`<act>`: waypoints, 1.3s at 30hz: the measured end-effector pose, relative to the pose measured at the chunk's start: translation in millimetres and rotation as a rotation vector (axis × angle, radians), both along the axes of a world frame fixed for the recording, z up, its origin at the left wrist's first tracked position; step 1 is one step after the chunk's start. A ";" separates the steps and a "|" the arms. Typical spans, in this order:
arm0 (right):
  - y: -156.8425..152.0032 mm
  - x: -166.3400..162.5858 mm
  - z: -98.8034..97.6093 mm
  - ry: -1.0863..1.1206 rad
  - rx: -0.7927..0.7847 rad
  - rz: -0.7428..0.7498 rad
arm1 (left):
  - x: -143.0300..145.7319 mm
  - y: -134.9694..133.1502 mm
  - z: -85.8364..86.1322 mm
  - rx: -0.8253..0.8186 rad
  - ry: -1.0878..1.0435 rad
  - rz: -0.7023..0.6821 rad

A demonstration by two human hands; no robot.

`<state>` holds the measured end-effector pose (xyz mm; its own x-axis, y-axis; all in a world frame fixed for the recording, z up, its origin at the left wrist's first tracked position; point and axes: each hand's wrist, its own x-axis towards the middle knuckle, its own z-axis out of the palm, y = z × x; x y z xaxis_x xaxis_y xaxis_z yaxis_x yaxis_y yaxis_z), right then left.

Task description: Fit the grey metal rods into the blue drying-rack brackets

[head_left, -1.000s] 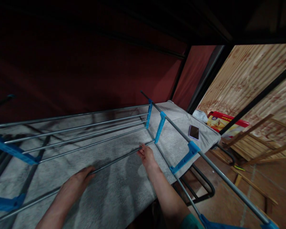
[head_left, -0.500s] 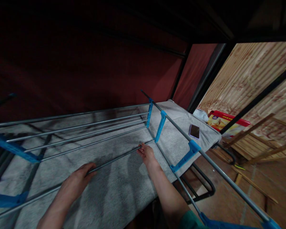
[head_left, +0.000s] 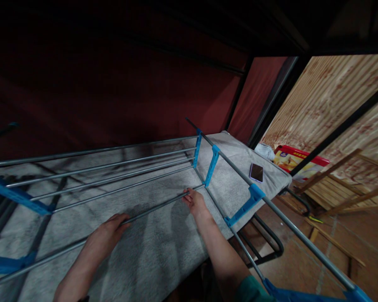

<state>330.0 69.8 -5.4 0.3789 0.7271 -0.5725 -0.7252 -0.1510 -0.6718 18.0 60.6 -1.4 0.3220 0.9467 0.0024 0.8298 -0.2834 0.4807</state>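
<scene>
A long grey metal tube (head_left: 159, 205) slants across the view, and both hands grip it. My left hand (head_left: 110, 231) is closed around its middle, palm down. Farther along, my right hand (head_left: 193, 200) pinches it with thumb and fingers. The tube's far end meets the foot of a blue plastic bracket (head_left: 211, 165); whether it sits in a socket cannot be made out. Its near end lies free by another blue bracket (head_left: 11, 263) at lower left. Several thinner tubes run between the blue end piece (head_left: 20, 193) and the blue bracket (head_left: 197, 150) at the back.
The frame lies on a grey blanket (head_left: 164, 260) over a bed. A phone (head_left: 256, 172) rests on the blanket at right. A long side pole (head_left: 305, 235) with blue brackets extends past the bed's edge. Beyond are a red-yellow box (head_left: 297, 161) and a wooden chair (head_left: 340, 188).
The tube has slid a little to the right, bringing its near end into view. My left hand has moved slightly right with it; my right hand has barely shifted.
</scene>
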 end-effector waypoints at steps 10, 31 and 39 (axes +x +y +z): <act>0.5 3.6 -5.8 0.000 0.008 -0.017 | 5.8 -0.7 4.1 -0.034 0.017 -0.018; 2.2 4.4 -11.1 -0.014 0.019 -0.022 | 7.4 -1.5 4.5 -0.016 0.020 -0.009; 2.8 5.1 -9.6 0.024 -0.002 -0.031 | 6.9 -0.4 4.9 -0.009 -0.001 -0.018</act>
<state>335.1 72.6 -15.0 0.3874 0.7139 -0.5833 -0.7454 -0.1298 -0.6539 25.0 60.2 3.4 0.3390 0.9408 -0.0055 0.8242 -0.2942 0.4839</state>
